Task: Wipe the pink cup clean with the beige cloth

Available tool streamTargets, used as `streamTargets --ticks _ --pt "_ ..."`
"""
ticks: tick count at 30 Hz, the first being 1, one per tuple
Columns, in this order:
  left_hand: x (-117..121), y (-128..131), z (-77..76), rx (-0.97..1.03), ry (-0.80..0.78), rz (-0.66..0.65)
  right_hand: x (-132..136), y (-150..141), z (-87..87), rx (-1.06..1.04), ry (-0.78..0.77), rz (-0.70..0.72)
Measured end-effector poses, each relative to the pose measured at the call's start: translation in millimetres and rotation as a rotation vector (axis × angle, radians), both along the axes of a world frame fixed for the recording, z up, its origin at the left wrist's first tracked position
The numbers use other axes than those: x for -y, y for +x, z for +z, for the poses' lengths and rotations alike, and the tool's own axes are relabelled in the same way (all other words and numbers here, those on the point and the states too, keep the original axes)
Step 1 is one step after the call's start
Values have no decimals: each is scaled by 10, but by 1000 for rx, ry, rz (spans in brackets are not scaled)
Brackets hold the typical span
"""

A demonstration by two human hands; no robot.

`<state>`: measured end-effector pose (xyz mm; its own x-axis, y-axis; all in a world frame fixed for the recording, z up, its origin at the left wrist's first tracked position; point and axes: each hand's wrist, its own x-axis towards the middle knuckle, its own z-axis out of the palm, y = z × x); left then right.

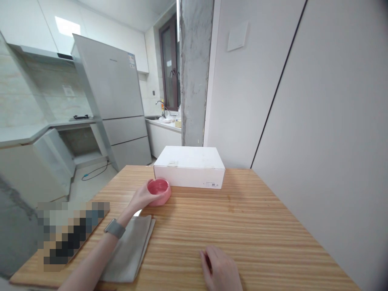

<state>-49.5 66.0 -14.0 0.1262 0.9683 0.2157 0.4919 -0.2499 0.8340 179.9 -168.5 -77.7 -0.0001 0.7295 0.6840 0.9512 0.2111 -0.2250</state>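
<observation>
My left hand [144, 197], with a grey watch [114, 229] on its wrist, is closed on the left rim of a pink bowl [164, 197]. The bowl is upright at the table's far side, just before the front left corner of a white box [188, 177]. Under my left forearm lies a folded grey cloth [133, 250]. My right hand [222, 268] rests near the front of the table with its fingers curled in; nothing shows in it.
The wooden table [257, 226] has a blurred-out item [74, 234] near its left edge. A pale wall panel [318, 121] stands along the right. Beyond the table are a grey fridge [109, 81], a concrete pillar [196, 76] and a sink counter [165, 133].
</observation>
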Motion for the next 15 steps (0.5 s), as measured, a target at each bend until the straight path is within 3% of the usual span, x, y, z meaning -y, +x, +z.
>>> streamTargets --ticks 4,8,15 --pt "184 466 20 36 13 -122 -12 2 -32 -18 19 6" --pt "294 845 13 25 18 -157 -38 -18 -135 -36 55 -25" --pt "371 1086 -8 -15 10 -164 -24 -9 -194 -19 4 -27"
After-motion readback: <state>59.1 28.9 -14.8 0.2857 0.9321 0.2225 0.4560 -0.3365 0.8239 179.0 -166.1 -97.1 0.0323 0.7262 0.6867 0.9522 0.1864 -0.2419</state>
